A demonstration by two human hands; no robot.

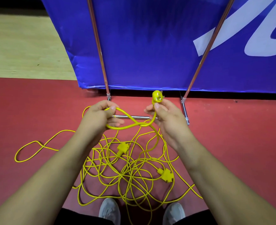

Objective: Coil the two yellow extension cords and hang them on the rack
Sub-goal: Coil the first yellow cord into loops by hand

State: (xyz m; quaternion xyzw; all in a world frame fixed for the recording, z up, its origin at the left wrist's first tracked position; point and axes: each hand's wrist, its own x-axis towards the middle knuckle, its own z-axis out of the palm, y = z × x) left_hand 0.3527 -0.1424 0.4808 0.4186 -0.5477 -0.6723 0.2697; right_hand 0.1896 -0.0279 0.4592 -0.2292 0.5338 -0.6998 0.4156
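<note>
Both grips are closed on one yellow cord (127, 126). The left grip (99, 118) pinches a loop of the smooth, round cable between thumb and curled fingers. The right grip (164, 117) pinches the same cable just under its plug (157, 95), which stands upright above the thumb with its metal prongs facing the camera.

Beyond the grips hangs a large blue banner (150, 46) of ribbed sheet with white lettering. Under them spreads a matte red floor (36, 111), with pale wood planks (20, 46) far beyond the left grip.

The rack (99, 51) is made of polished chrome tube. Two slanted uprights rise on the far side of the grips, and a crossbar lies on the floor beneath them.

Below the grips, a loose tangle (130, 172) of thin yellow cable lies heaped in overlapping loops. In it are two blocky, cross-shaped sockets (122, 148), one under each wrist. Nearest the body are two grey shoes (108, 208).
</note>
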